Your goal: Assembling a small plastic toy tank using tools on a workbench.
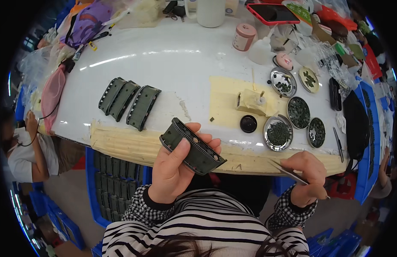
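My left hand (167, 173) holds a dark green curved plastic part (205, 162) with toothed long edges, the thumb pressing on its face. It is tilted above the table's front edge. Tweezers (289, 172) are gripped in my right hand (309, 168), their points apart and aimed left toward the part. I cannot make out anything between the points. Three similar dark green parts (142, 108) lie side by side on the table to the left.
Round dishes of small dark green pieces, one with a metal rim (265, 142), stand at the right near a small black dish (248, 124) and a tape-covered block (251, 103). A blue crate (94, 188) of green parts sits below left. A pink-cased phone (273, 14) lies far back.
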`<action>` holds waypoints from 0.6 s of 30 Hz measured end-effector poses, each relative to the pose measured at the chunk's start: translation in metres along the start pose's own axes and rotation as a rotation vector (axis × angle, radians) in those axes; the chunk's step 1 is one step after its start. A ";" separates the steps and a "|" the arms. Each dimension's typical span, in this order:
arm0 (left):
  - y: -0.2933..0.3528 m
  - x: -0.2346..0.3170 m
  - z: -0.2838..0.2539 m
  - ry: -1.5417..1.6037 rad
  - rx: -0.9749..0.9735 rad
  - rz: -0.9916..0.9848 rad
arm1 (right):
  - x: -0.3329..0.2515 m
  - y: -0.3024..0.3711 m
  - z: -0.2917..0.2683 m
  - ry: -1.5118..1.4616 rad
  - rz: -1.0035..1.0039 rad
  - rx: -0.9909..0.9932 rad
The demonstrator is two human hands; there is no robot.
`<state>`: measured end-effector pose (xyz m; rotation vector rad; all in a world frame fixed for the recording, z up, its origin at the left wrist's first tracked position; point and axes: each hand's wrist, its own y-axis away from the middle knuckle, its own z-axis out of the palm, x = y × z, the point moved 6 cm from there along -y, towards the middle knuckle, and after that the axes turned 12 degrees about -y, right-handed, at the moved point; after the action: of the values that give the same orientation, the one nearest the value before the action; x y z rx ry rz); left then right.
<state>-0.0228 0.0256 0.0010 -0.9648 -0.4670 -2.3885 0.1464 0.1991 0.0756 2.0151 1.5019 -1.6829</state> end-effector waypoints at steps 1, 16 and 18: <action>0.000 -0.001 0.002 -0.079 0.012 -0.012 | 0.002 -0.001 -0.008 0.049 0.054 0.055; -0.003 -0.016 0.015 -0.168 0.049 -0.138 | 0.062 -0.022 -0.001 0.044 0.125 -0.004; -0.004 -0.016 0.014 -0.176 0.055 -0.137 | 0.067 -0.022 0.002 0.047 0.123 -0.015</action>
<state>-0.0074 0.0408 -0.0007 -1.1579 -0.6804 -2.4070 0.1219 0.2489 0.0325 2.1062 1.3690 -1.5846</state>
